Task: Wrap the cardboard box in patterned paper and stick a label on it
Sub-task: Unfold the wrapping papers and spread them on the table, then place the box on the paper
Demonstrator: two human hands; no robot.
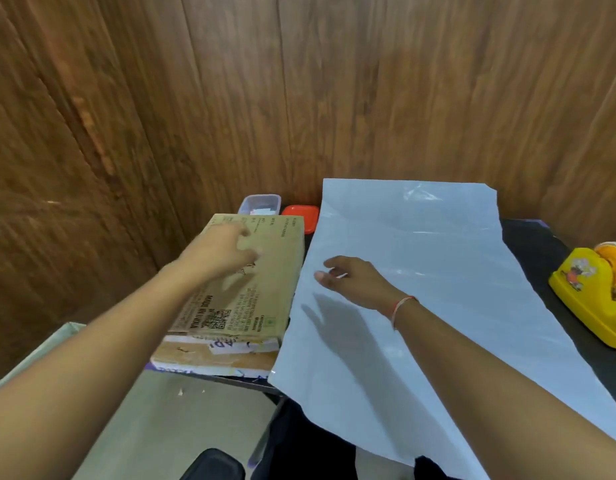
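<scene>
A flat brown cardboard box (258,278) with printed text lies at the table's left edge. My left hand (223,252) is over its top face, blurred, fingers loosely bent and holding nothing. To the right, a large sheet of paper (438,306) lies spread with its plain pale side up; its near end hangs over the table's front edge. My right hand (355,280) hovers just above the sheet's left part, casting a shadow on it, fingers relaxed and empty. No patterned side and no label can be seen.
A yellow tape dispenser (593,296) stands at the right on the dark table (535,251). A clear small tub (259,204) and a red dish (301,216) sit at the back by the wooden wall. The floor shows at lower left.
</scene>
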